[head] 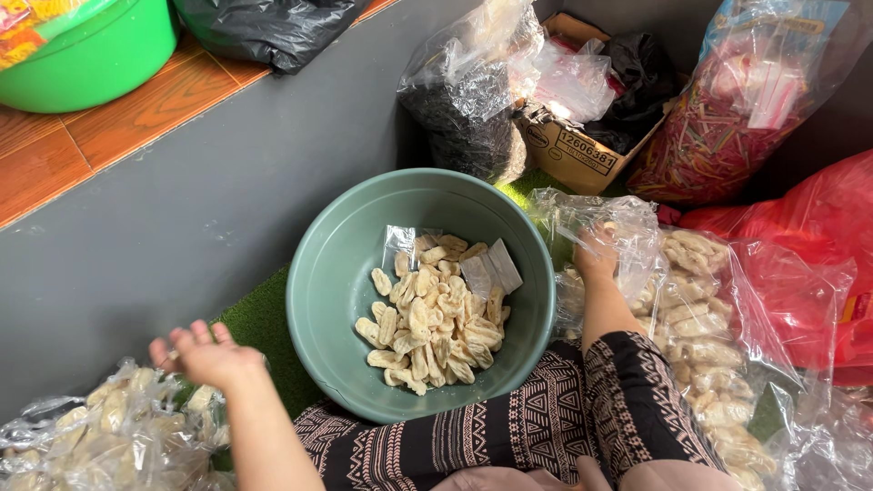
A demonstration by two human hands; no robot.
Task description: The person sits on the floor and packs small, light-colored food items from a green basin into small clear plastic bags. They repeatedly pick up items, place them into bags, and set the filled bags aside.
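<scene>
Patterned trousers [546, 427] cover your crossed legs at the bottom of the view, and just beyond your knees sits the green bowl [332, 273], partly filled with pale, finger-shaped crackers [432, 323] and a few small clear sachets [491, 268].

Your left hand [207, 355] hovers palm-up with fingers spread apart, holding nothing, just above the packed clear bags [100, 436] at your left. Your right hand [596, 255] is pushed into the mouth of the large clear bag [709, 345] of the same crackers at your right; plastic wraps it, so you cannot tell whether those fingers are closed on anything.

Judging from this, you are drawing crackers out of the big bag. Keep the bag mouth open and low beside the bowl rim, so pieces drop into the bowl and not onto the green mat [259, 323]. Take them gently: they look brittle and would likely snap under a hard squeeze. Mind the red bag [818, 236] crowding your right elbow.
</scene>
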